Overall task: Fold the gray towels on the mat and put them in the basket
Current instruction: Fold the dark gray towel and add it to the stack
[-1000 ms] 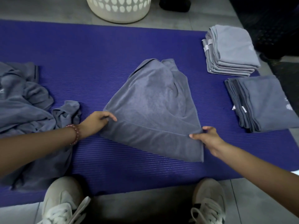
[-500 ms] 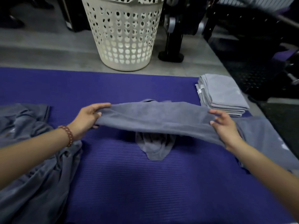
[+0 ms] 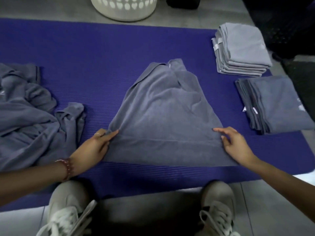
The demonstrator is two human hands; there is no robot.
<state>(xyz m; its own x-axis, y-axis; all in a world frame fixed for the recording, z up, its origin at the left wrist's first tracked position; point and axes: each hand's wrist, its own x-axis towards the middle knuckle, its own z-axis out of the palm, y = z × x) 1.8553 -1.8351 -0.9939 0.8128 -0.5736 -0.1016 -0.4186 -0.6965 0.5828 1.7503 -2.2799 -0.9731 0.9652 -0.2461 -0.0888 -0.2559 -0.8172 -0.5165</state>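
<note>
A gray towel (image 3: 167, 120) lies spread on the purple mat (image 3: 102, 57) in front of me, narrowing and rumpled toward its far end. My left hand (image 3: 93, 147) pinches the towel's near left corner between thumb and fingers. At the near right edge, my right hand (image 3: 235, 143) rests with its fingers stretched out on the cloth. The white basket (image 3: 124, 11) with heart-shaped holes stands on the floor beyond the mat's far edge; only its base shows.
A heap of unfolded gray towels (image 3: 25, 120) covers the mat's left side. Two stacks of folded towels sit at the right: a lighter one (image 3: 242, 50) farther away and a darker one (image 3: 276, 103) nearer. My shoes (image 3: 68, 210) stand at the mat's near edge.
Half a second ago both hands held the towel up, stretched above the mat. Now it lies flat again, the right hand's fingers have loosened, and my view has tipped downward.
</note>
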